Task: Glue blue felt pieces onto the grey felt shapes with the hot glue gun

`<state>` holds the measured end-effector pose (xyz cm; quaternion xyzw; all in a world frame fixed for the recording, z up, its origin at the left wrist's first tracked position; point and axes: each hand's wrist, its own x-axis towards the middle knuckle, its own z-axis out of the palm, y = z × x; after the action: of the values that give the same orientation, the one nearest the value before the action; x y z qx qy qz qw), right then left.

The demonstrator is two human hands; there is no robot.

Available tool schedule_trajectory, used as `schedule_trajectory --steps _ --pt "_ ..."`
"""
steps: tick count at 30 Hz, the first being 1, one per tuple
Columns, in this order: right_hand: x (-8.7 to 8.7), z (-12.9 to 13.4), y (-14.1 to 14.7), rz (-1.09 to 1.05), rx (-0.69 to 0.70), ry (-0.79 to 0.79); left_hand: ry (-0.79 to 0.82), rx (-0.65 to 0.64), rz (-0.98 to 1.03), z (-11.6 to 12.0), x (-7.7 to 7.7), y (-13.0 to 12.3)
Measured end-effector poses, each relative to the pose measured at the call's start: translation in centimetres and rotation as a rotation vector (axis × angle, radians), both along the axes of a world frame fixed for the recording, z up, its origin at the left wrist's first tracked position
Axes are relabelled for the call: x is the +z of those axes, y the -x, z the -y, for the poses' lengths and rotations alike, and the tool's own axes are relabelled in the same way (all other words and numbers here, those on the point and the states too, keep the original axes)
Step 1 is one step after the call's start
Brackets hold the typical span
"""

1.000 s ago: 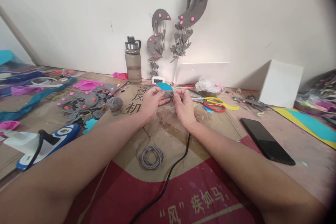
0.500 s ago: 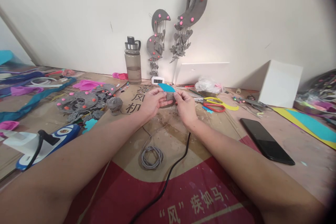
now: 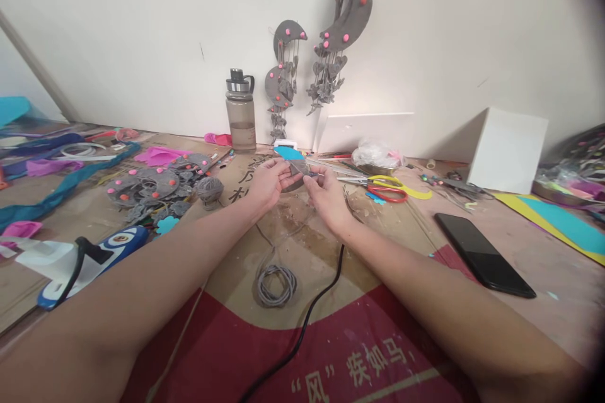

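My left hand [image 3: 270, 184] grips a small grey felt piece [image 3: 299, 167] with a blue piece [image 3: 289, 153] at its upper edge. Close on the right is my right hand [image 3: 328, 195], its thumb and fingers pinched together on something too small to make out, perhaps the grey yarn. Grey yarn runs below the hands to a loose coil [image 3: 276, 286] on the cardboard [image 3: 265, 245]. A ball of grey yarn [image 3: 208, 189] lies left of my left hand.
Red and yellow scissors [image 3: 387, 192] lie right of my hands, with a black phone [image 3: 484, 255] farther right. A bottle [image 3: 241, 116] stands behind. Grey felt ornaments [image 3: 155, 186] and a power strip [image 3: 94, 261] are left. A black cable [image 3: 307, 321] crosses the cardboard.
My right hand has come away from the felt edge and lowered slightly. My left hand and the grey and blue pieces have shifted a little left. The view has moved slightly.
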<state>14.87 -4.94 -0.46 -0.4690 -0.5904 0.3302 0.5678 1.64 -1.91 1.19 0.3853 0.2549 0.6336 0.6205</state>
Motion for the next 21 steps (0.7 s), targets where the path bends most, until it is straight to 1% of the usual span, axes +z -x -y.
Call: schedule_trajectory --steps 2,4,6,8,9,10,11,13,14,15,17,18,19,21 --pt "-0.3 0.2 0.2 0.060 0.002 0.024 0.011 0.034 0.013 -0.4 -0.1 0.4" --pt "-0.2 0.7 0.5 0.130 0.060 0.021 0.026 0.061 0.040 -0.9 -0.1 0.9" --pt "0.1 1.6 0.9 0.240 0.195 0.001 0.038 0.076 0.065 -1.3 -0.2 1.4" --pt "0.6 2.7 1.2 0.399 0.364 -0.039 0.048 0.086 0.077 -1.7 -0.3 1.9" --pt "0.9 3.2 1.4 0.493 0.434 -0.086 0.052 0.088 0.079 -1.8 -0.4 2.1" --pt "1.1 3.8 1.5 0.594 0.467 -0.170 0.058 0.087 0.079 -1.8 -0.4 2.3" --pt "1.3 4.2 1.6 0.686 0.465 -0.271 0.066 0.087 0.080 -1.9 -0.4 2.4" --pt "1.8 4.7 1.5 0.805 0.392 -0.452 0.079 0.093 0.081 -2.0 -0.5 2.5" --pt "2.0 4.7 1.3 0.813 0.339 -0.501 0.084 0.101 0.082 -2.1 -0.6 2.5" --pt "2.1 4.4 1.0 0.794 0.281 -0.516 0.087 0.107 0.083 -2.1 -0.6 2.5" --pt "2.4 3.5 0.2 0.711 0.138 -0.474 0.087 0.114 0.087 -2.3 -0.8 2.6" --pt "2.5 2.9 -0.4 0.684 0.045 -0.428 0.085 0.116 0.092 -2.3 -0.8 2.6" --pt "2.6 2.1 -1.0 0.681 -0.053 -0.373 0.084 0.118 0.097 -2.4 -0.9 2.6" --pt "2.4 0.6 -2.2 0.762 -0.223 -0.248 0.082 0.118 0.100 -2.5 -1.0 2.6"
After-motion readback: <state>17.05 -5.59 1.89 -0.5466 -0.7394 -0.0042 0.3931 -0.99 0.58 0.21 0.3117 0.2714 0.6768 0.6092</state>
